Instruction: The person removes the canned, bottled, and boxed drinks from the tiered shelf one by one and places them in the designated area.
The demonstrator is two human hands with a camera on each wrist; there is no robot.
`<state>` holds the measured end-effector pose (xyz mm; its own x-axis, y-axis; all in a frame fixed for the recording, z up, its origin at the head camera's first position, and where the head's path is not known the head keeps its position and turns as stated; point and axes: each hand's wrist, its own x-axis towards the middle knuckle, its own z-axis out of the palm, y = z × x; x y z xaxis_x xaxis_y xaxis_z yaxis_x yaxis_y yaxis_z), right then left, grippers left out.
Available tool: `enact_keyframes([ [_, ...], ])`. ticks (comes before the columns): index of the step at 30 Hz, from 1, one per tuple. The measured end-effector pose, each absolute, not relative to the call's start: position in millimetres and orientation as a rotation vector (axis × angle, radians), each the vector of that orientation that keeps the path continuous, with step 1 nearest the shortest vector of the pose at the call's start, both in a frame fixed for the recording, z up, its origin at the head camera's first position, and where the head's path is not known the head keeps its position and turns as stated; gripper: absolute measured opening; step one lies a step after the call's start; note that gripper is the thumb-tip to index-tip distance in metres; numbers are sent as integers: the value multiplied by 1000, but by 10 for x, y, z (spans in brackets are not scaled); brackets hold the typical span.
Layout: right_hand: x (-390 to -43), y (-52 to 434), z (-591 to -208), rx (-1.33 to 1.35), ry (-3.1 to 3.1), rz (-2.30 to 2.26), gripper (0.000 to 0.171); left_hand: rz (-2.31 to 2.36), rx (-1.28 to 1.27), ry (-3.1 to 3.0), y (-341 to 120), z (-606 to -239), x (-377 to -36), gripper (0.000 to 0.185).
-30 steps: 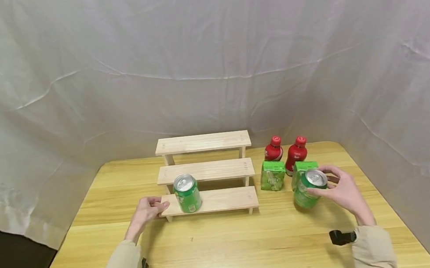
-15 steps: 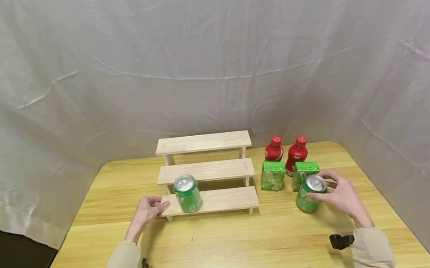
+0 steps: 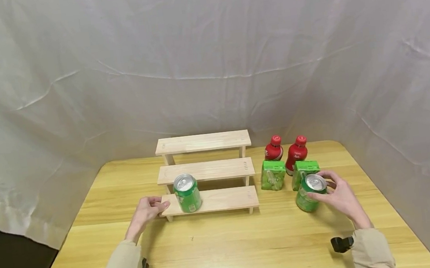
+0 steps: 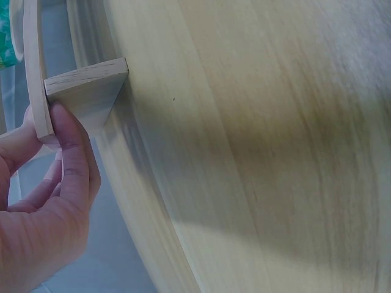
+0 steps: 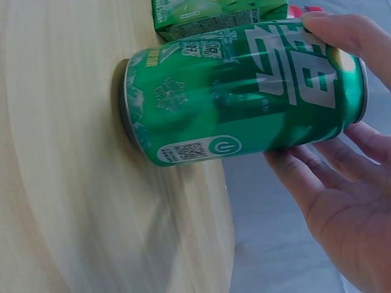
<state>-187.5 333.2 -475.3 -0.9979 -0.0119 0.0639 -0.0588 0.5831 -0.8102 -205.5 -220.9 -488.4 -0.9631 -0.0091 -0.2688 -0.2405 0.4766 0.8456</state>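
Note:
My right hand (image 3: 326, 188) grips a green soda can (image 3: 309, 196) that stands on the wooden table (image 3: 228, 247) just in front of two green cartons. In the right wrist view the can (image 5: 244, 91) has its base on the table, with my thumb across its top rim and my fingers (image 5: 317, 177) around its side. My left hand (image 3: 160, 203) pinches the left end of the lowest step of a three-step wooden rack (image 3: 223, 168). The left wrist view shows that hand (image 4: 46, 131) clamped on the plank's end (image 4: 36, 73). A second green can (image 3: 187, 193) stands on the lowest step.
Two green cartons (image 3: 272, 175) (image 3: 303, 169) and two red bottles (image 3: 273, 148) (image 3: 296, 153) stand right of the rack. White cloth hangs behind and beside the table. Bare tabletop lies in front of the rack.
My right hand has lowered the tilted green can and set it upright on the table, a little nearer to me. The left hand and rack have not moved.

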Motion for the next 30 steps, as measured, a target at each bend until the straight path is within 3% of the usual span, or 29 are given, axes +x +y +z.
enact_keyframes([
  [17,-1859,3274,-4785,210,-2605,1321,74,1471,-214,2506,-2203,-4888,-2059,56],
  [30,-1938,2822,-4469,316,-2623,1256,76,1474,-203,2509,-2203,-4892,-2053,54],
])
